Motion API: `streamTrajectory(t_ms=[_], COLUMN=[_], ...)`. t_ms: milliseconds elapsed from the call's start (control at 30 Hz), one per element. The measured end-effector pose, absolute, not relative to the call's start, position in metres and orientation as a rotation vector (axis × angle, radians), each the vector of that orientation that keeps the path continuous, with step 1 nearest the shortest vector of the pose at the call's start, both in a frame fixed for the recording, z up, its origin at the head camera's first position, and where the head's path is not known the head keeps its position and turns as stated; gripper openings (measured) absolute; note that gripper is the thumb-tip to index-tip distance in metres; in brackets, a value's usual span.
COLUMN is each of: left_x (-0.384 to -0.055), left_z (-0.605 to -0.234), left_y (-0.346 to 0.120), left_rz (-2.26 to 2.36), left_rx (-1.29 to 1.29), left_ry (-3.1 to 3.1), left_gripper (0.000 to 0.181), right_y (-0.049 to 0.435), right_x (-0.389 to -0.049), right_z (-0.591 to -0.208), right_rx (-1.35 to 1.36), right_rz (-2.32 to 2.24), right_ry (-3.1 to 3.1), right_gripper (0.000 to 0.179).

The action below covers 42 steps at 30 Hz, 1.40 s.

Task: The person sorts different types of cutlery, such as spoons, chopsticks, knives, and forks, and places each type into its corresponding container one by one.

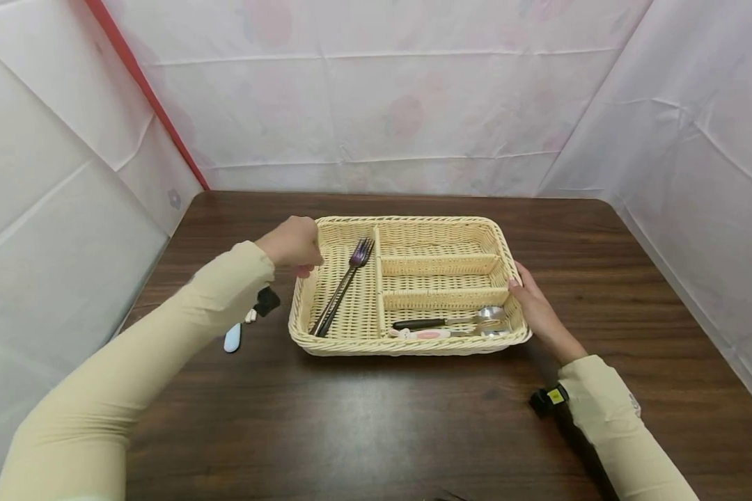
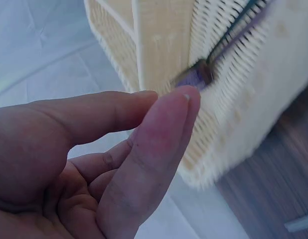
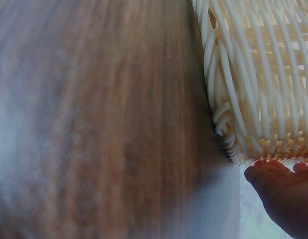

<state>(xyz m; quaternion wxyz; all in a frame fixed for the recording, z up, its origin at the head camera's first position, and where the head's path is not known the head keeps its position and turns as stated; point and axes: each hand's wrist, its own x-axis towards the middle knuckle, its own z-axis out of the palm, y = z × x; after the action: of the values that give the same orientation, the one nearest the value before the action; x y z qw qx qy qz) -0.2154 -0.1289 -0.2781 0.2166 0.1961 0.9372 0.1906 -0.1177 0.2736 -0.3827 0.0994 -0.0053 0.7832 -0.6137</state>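
Currently, your left grip [image 1: 294,241] is above the left rim of a cream wicker basket [image 1: 407,346], its fingers loosely bent and nothing visible between thumb and forefinger. Whether it touches the rim, you cannot tell. Your right grip [image 1: 537,313] holds the basket's right end, thumb over the rim, fingers along the outside. The basket sits on a dark brown desk [image 1: 382,424].

In its long left compartment, two forks [image 1: 358,254] lie slanted, tines toward the far end, one against the other. In the near right compartment are a black-handled spoon [image 1: 418,323] and a pink-handled utensil [image 1: 429,335], close together.

Left of the basket, on the desk, lies a light blue handle [image 1: 232,339], its upper part hidden by your left arm. That is probably the weakest spot: lower your left wrist there and its black camera [image 1: 267,301] or sleeve could nudge the handle away. Reaching without a clear view could also mean a poor pinch and a drop. If your left knuckles catch the rim, or your right thumb pulls, the basket may skid or tip, sliding the forks together.
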Motion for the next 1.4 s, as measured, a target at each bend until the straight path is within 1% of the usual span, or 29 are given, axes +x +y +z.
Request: streamTrajectory(t_ms=[133,333,500,633,733,867,1033,1400], left_x=[-0.213,-0.207,-0.205,-0.204,-0.203,-0.201,-0.198,-0.199], left_z=[-0.278,-0.292,-0.310,-0.325,-0.334,-0.342,-0.347,-0.350], left_y=[-0.154,-0.195,-0.229,-0.247,-0.254,-0.259,-0.259,-0.257], left_rz=[0.520,0.501,0.484,0.462,0.444,0.438,0.464,0.512], left_rx=[0.504,0.405,0.314,0.227,0.175,0.132,0.096,0.106], left_ry=[2.634,2.652,2.660,2.618,2.582,2.534,2.516,2.525], left_gripper=[0.017,0.025,0.022,0.026,0.025,0.018,0.017,0.014], right_y=[0.274,0.274,0.274,0.274,0.273,0.272,0.272,0.273], right_x=[-0.117,-0.116,-0.115,-0.116,-0.116,-0.117,-0.118,-0.118], right_z=[-0.383,-0.383,-0.383,-0.383,-0.383,-0.382,-0.382,-0.383], right_rx=[-0.016,-0.001,0.013,0.023,0.032,0.041,0.039,0.040], right_rz=[-1.807,-1.798,-1.791,-1.787,-1.776,-1.765,-1.787,-1.785], right_ry=[2.322,2.347,2.350,2.349,2.354,2.361,2.337,2.344], right_gripper=[0.057,0.057,0.057,0.056,0.056,0.057,0.057,0.057])
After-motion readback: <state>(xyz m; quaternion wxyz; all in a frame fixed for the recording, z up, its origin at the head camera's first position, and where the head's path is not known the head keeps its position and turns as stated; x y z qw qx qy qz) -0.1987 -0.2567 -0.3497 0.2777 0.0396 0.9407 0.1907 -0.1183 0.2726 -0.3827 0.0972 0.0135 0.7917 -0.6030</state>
